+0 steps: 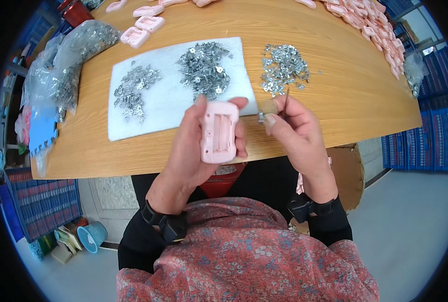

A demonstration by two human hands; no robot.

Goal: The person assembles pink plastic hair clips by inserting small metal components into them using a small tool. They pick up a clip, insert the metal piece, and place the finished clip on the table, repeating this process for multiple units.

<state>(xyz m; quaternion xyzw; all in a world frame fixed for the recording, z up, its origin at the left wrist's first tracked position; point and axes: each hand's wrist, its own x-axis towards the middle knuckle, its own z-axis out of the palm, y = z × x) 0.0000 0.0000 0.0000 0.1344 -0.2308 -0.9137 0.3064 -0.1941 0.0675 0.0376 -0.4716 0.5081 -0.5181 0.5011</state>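
Observation:
My left hand [181, 151] is wrapped round a pink plastic battery casing [210, 126], held upright with its slotted compartment facing me. Off to its right, my right hand [302, 136] pinches a small silvery metal battery contact [260, 118] between thumb and forefinger. A tan cover [269, 106] shows on a fingertip of that hand, and a thin dark rod [287, 99] sticks up between its fingers; what the rod belongs to is hidden. Beyond the hands, a white foam mat [171, 113] bears a left heap [136, 90] and a denser right heap [204, 70] of small metal contacts.
Right of the mat lies another pile of metal pieces [284, 68]. Pink casings are heaped at the far right [367, 25], with several more [135, 36] at the far left. Bulging plastic bags [73, 60] stand along the left edge. A cardboard box [347, 176] sits below the table.

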